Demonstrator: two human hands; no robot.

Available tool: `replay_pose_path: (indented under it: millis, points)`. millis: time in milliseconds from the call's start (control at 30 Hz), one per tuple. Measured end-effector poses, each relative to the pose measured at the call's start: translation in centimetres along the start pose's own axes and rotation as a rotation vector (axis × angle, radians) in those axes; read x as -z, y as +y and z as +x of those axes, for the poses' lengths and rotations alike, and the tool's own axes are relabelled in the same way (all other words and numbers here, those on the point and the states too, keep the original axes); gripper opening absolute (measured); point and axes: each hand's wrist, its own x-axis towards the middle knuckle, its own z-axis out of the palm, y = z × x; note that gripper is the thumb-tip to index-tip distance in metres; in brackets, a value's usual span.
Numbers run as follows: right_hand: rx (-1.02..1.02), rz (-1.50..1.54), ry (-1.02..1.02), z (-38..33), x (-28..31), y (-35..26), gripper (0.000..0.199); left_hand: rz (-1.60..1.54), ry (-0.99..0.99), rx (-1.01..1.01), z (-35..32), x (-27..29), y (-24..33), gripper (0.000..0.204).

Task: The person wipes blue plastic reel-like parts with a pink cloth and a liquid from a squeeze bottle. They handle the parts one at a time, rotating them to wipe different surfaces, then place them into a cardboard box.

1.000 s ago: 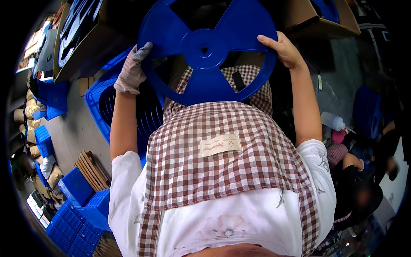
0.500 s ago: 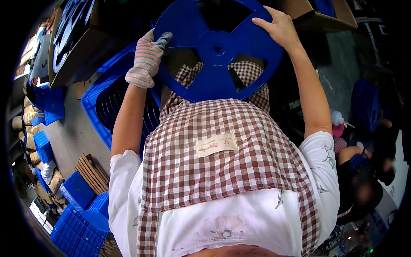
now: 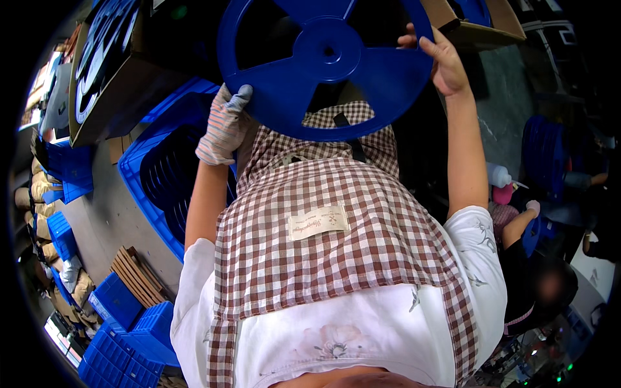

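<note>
A large blue plastic reel [image 3: 326,64] with a round hub and open spokes is held up in front of me by both hands. My left hand [image 3: 225,126], in a striped knit glove, grips its lower left rim. My bare right hand [image 3: 440,58] holds the upper right rim, fingers curled over the edge. Below the reel I see my brown-and-white checked apron [image 3: 336,239] over a white shirt.
A blue plastic crate [image 3: 162,181] holding more dark reels sits at my left. Cardboard boxes [image 3: 110,71] with reels stand behind it, and another [image 3: 479,19] at the upper right. Stacked blue crates [image 3: 123,330] lie lower left. Another person [image 3: 537,271] sits at the right.
Both hands have carried the reel upward and to the right, farther from my body. The left hand keeps the lower left rim, the right hand the upper right.
</note>
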Motion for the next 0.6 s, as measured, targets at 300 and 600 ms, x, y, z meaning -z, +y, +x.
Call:
replay_pose_path:
  millis: [300,600]
  points:
    - [-0.293,-0.432,0.002,5.0,-3.3,-2.8,0.025,0.467,-0.047,0.051,1.6,0.7,1.9,0.025]
    - [0.001,-0.709,0.253,2.1,-9.0,-3.2,0.017,0.601,0.215,0.057,2.2,2.2,-1.9,0.043]
